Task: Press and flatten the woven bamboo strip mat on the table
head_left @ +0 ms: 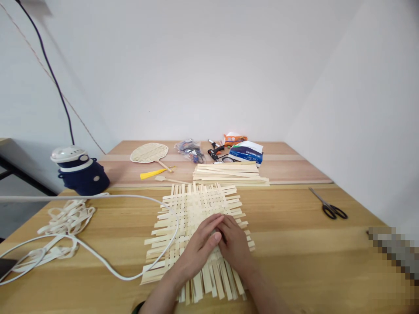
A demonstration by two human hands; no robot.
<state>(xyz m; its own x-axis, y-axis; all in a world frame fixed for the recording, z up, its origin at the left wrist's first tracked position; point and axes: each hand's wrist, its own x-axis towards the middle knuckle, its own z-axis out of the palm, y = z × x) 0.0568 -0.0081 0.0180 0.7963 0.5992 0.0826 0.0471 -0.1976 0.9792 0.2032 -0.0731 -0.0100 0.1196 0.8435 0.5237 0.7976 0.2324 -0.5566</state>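
Observation:
A mat woven from pale bamboo strips lies on the table right in front of me, its loose strip ends sticking out on every side. Over its right half, my left hand and my right hand rest together with their fingertips touching. The left fingers are stretched out, the thumb apart from them. On the right hand the fingers also reach forward, slightly bent, and its thumb is hidden. Nothing shows in either hand. A white cable crosses the mat's left side.
Behind the mat are a bundle of loose strips, a round fan with a yellow tassel, a glue gun and a blue tissue pack. Scissors lie right. White ribbon and a dark blue pot stand left.

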